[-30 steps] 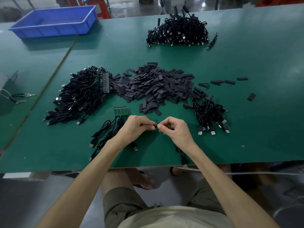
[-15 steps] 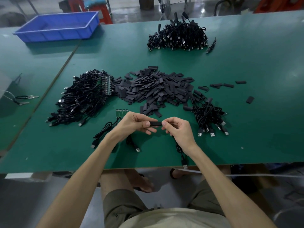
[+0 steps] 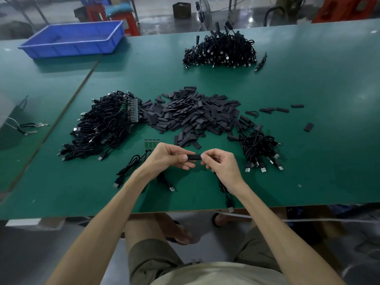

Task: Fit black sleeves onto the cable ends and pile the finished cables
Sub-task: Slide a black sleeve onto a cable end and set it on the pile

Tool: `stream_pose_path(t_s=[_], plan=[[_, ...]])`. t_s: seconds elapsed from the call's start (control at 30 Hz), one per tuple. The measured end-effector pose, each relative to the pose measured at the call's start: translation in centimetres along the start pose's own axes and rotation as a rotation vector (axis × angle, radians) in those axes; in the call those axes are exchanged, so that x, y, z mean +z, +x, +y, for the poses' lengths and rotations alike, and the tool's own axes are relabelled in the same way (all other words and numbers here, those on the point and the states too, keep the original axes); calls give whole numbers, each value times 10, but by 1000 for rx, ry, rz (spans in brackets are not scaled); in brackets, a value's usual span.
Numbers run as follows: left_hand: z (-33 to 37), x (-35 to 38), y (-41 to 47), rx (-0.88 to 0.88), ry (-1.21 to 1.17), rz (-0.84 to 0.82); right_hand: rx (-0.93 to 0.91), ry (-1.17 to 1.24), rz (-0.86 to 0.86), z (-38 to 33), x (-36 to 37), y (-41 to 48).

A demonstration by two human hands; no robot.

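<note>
A black sleeve (image 3: pixel 193 157) spans between my two hands above the near part of the green table (image 3: pixel 308 157). My left hand (image 3: pixel 166 158) pinches its left end with thumb and fingers. My right hand (image 3: pixel 221 166) pinches its right end, and a black cable (image 3: pixel 226 194) hangs from that hand over the table edge. A heap of loose black sleeves (image 3: pixel 195 118) lies just behind my hands. A big bundle of cables (image 3: pixel 107 126) sits left, a smaller cable pile (image 3: pixel 259 149) right.
Another cable pile (image 3: pixel 220 52) lies at the far middle. A blue bin (image 3: pixel 76 39) stands far left. A few green boards (image 3: pixel 151 144) and loose cables (image 3: pixel 131 167) lie by my left wrist. Stray sleeves (image 3: pixel 308 127) dot the right side.
My hands drew apart slightly, and the black sleeve now shows at full length between them, where a second ago the fingertips met closely. The view shifted down a little.
</note>
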State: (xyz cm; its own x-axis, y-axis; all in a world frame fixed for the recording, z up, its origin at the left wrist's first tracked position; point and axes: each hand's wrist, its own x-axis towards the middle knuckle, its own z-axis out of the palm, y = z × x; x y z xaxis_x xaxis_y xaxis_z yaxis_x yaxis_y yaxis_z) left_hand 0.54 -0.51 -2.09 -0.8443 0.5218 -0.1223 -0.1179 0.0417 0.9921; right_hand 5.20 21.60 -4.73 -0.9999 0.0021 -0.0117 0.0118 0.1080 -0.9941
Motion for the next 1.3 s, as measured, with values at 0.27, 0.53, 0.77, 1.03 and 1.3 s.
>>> stream_pose_path(t_s=[0.27, 0.53, 0.77, 1.03, 1.3], plan=[[20, -11, -3, 171, 697, 404, -119, -84, 196, -49, -37, 14], [16, -46, 4, -388, 964, 567, -53, -331, 456, -56, -117, 57], [22, -35, -9, -220, 453, 581, -6, -589, 404, -45, -119, 58], [39, -2, -10, -149, 308, 392, -73, -372, -88, -63, -28, 24], [35, 17, -11, -129, 421, 399, 129, -14, -154, -37, 22, 12]])
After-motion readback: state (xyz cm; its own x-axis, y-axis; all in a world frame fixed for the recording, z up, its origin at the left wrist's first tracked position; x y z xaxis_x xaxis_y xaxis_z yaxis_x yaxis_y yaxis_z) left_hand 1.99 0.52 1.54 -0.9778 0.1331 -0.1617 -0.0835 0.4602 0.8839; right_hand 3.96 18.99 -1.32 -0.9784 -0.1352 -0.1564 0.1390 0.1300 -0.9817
